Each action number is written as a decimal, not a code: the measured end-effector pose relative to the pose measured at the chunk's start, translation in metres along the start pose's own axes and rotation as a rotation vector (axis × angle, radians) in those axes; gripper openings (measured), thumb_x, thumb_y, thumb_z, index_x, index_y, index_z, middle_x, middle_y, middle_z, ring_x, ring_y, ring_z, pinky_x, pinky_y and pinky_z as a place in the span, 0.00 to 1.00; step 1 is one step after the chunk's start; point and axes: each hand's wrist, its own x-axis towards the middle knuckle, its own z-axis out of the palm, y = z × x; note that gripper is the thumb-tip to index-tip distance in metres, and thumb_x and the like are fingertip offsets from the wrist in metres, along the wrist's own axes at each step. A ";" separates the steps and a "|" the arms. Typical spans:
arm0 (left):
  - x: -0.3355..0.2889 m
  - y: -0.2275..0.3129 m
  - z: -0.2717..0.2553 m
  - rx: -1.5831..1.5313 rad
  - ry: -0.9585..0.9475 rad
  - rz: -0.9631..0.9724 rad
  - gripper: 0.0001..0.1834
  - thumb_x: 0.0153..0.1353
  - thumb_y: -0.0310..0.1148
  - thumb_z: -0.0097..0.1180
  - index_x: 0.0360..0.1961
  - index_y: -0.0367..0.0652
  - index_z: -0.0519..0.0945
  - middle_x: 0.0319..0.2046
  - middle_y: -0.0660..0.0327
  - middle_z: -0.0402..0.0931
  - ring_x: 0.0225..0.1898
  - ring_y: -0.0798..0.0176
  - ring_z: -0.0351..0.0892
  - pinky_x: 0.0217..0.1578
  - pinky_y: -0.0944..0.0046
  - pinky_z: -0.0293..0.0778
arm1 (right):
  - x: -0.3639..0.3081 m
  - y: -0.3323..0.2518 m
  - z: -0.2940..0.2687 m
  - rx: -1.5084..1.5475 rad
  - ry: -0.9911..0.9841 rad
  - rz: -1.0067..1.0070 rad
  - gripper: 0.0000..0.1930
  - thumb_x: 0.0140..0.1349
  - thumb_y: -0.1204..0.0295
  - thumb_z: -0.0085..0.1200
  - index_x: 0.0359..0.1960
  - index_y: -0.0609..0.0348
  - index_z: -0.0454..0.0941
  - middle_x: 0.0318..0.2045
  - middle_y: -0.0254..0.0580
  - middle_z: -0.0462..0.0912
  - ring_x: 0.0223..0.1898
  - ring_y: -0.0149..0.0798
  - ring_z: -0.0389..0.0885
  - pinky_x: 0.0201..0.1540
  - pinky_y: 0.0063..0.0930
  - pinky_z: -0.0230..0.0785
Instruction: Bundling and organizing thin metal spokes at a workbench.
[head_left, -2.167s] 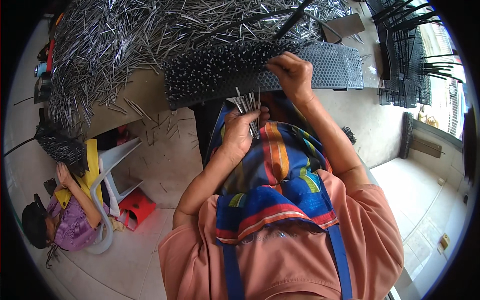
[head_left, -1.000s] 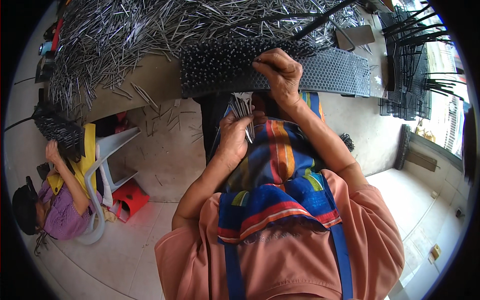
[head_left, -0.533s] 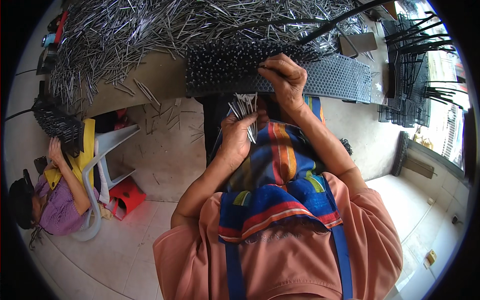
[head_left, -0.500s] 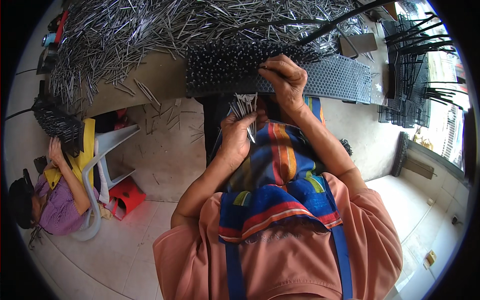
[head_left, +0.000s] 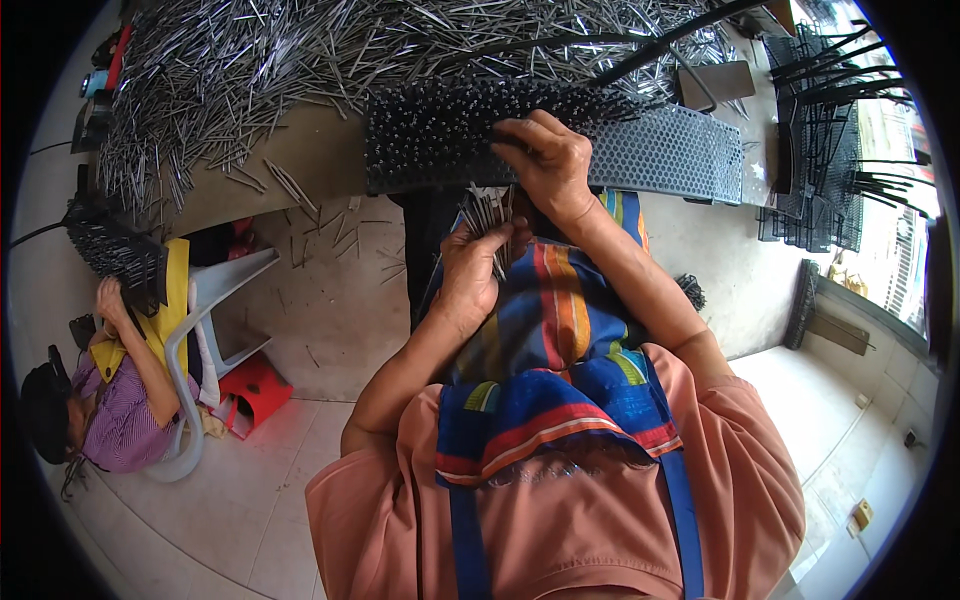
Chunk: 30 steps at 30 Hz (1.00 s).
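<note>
My left hand (head_left: 472,268) is closed round a fanned bundle of thin grey metal strips (head_left: 487,210), just below the near edge of a perforated metal panel (head_left: 670,155). Many slim dark pieces (head_left: 430,130) stand up out of the panel's holes on its left part, while the holes on the right part show bare. Over the panel's middle, at the border of the filled part, is my right hand (head_left: 556,165), its fingers curled with thumb and forefinger towards each other. Whatever lies between those fingertips is too small and dark to make out.
A large heap of loose metal strips (head_left: 250,70) covers the far side of the table (head_left: 300,140). Dark racks with rods (head_left: 820,130) stand at the right. At left, a co-worker (head_left: 120,400) sits by a grey chair (head_left: 180,360), holding a similar filled panel (head_left: 115,240).
My right hand has shifted a little left over the panel. The panel's left end has moved slightly left, and the strips in my left hand have tilted a little.
</note>
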 end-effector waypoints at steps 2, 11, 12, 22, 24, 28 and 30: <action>0.002 -0.001 0.000 -0.018 -0.027 0.010 0.09 0.62 0.19 0.54 0.44 0.36 0.79 0.38 0.52 0.83 0.37 0.57 0.85 0.40 0.59 0.82 | 0.001 0.004 -0.002 0.025 -0.004 -0.043 0.11 0.49 0.79 0.66 0.35 0.57 0.85 0.23 0.39 0.77 0.23 0.37 0.79 0.26 0.27 0.70; 0.005 -0.003 0.000 -0.107 -0.054 0.042 0.10 0.62 0.20 0.55 0.44 0.39 0.81 0.37 0.55 0.84 0.35 0.61 0.85 0.38 0.62 0.82 | -0.011 0.009 -0.011 -0.062 -0.029 -0.127 0.11 0.51 0.79 0.63 0.38 0.57 0.83 0.27 0.42 0.79 0.25 0.45 0.81 0.27 0.33 0.72; 0.005 -0.002 0.000 -0.107 -0.056 0.044 0.10 0.62 0.20 0.55 0.44 0.39 0.81 0.37 0.55 0.84 0.35 0.61 0.85 0.38 0.62 0.82 | -0.015 0.011 -0.011 -0.049 -0.038 -0.102 0.10 0.52 0.78 0.63 0.37 0.57 0.83 0.27 0.42 0.79 0.26 0.45 0.81 0.28 0.33 0.72; 0.004 0.000 0.000 -0.124 -0.032 0.013 0.11 0.62 0.20 0.55 0.46 0.38 0.80 0.37 0.55 0.84 0.35 0.61 0.84 0.38 0.62 0.81 | -0.002 0.007 0.001 -0.121 -0.034 -0.054 0.06 0.53 0.74 0.64 0.33 0.54 0.84 0.27 0.40 0.80 0.27 0.44 0.82 0.28 0.31 0.74; 0.005 -0.001 -0.002 -0.123 -0.022 0.009 0.11 0.62 0.20 0.54 0.46 0.38 0.80 0.37 0.55 0.84 0.35 0.60 0.84 0.38 0.62 0.81 | -0.002 0.004 -0.002 -0.212 -0.087 -0.073 0.06 0.52 0.73 0.64 0.33 0.54 0.84 0.28 0.39 0.80 0.27 0.44 0.82 0.28 0.32 0.74; 0.009 -0.002 -0.004 -0.145 -0.054 0.009 0.11 0.62 0.20 0.55 0.46 0.37 0.80 0.37 0.55 0.84 0.35 0.60 0.85 0.37 0.62 0.82 | 0.000 -0.005 -0.008 -0.199 -0.018 -0.018 0.08 0.51 0.71 0.66 0.33 0.53 0.84 0.27 0.38 0.80 0.26 0.44 0.82 0.28 0.33 0.73; 0.008 -0.002 -0.003 -0.148 -0.045 0.003 0.11 0.62 0.20 0.55 0.46 0.37 0.80 0.37 0.54 0.84 0.35 0.60 0.85 0.36 0.63 0.82 | 0.008 -0.010 -0.008 -0.167 -0.011 -0.040 0.08 0.51 0.71 0.66 0.34 0.53 0.84 0.27 0.37 0.79 0.26 0.44 0.81 0.27 0.33 0.73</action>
